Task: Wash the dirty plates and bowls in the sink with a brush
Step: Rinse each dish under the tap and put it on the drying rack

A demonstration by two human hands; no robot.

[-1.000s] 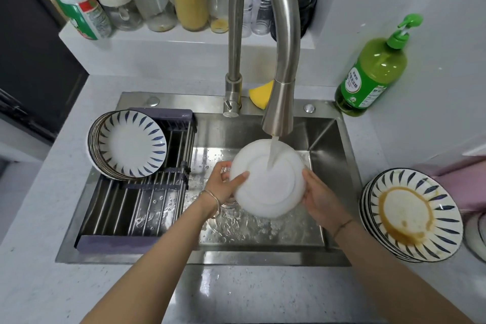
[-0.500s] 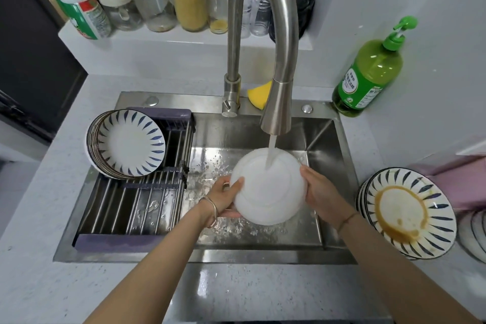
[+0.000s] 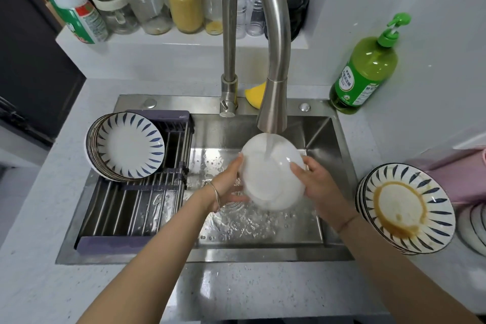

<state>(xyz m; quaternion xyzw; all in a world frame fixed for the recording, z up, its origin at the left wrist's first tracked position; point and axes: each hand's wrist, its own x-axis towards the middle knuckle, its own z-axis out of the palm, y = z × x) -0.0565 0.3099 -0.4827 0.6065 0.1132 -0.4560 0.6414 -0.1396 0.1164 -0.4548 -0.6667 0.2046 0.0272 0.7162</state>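
Over the steel sink [image 3: 334, 179] I hold a white plate [image 3: 268, 179] with its underside toward me, tilted under the running faucet [image 3: 273, 108]. My left hand [image 3: 227, 184] grips its left rim from below. My right hand [image 3: 319, 185] grips its right rim, fingers over the edge. Water streams onto the plate's upper part. A stack of dirty blue-striped plates [image 3: 405, 208] with brown sauce sits on the counter to the right. Several clean striped plates [image 3: 126, 146] lean in the drying rack [image 3: 136, 208] at left. No brush is visible.
A green dish-soap pump bottle [image 3: 365, 68] stands at the back right of the sink. A yellow sponge [image 3: 255, 93] lies behind the faucet. Jars and a cleaner bottle [image 3: 72, 5] line the back ledge. More white dishes [image 3: 473, 229] sit at the far right edge.
The plate has tipped and turned under the stream, its top edge now closer to the spout. My right-hand fingers have slid further over the rim; my left thumb has come off the plate's back.
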